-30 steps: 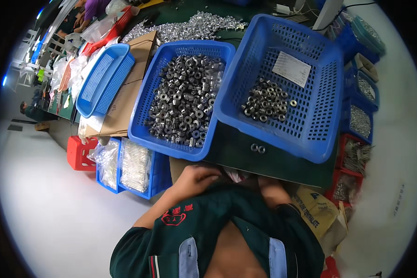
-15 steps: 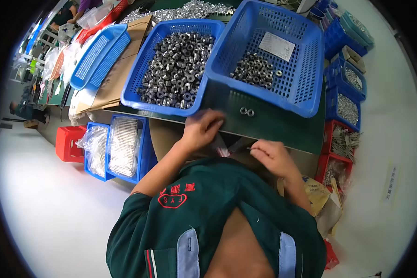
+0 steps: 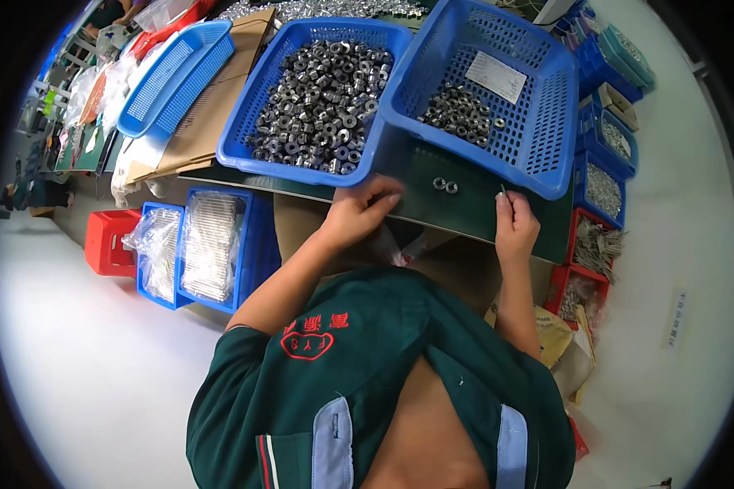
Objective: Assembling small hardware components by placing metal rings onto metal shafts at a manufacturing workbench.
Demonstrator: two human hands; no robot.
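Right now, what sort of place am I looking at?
Probably a factory sorting or assembly bench: blue baskets of metal nuts and, bagged metal parts in floor bins, and both hands at the green table edge.

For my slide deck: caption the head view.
Left hand and right hand at the bench edge beside two metal nuts, below blue baskets.
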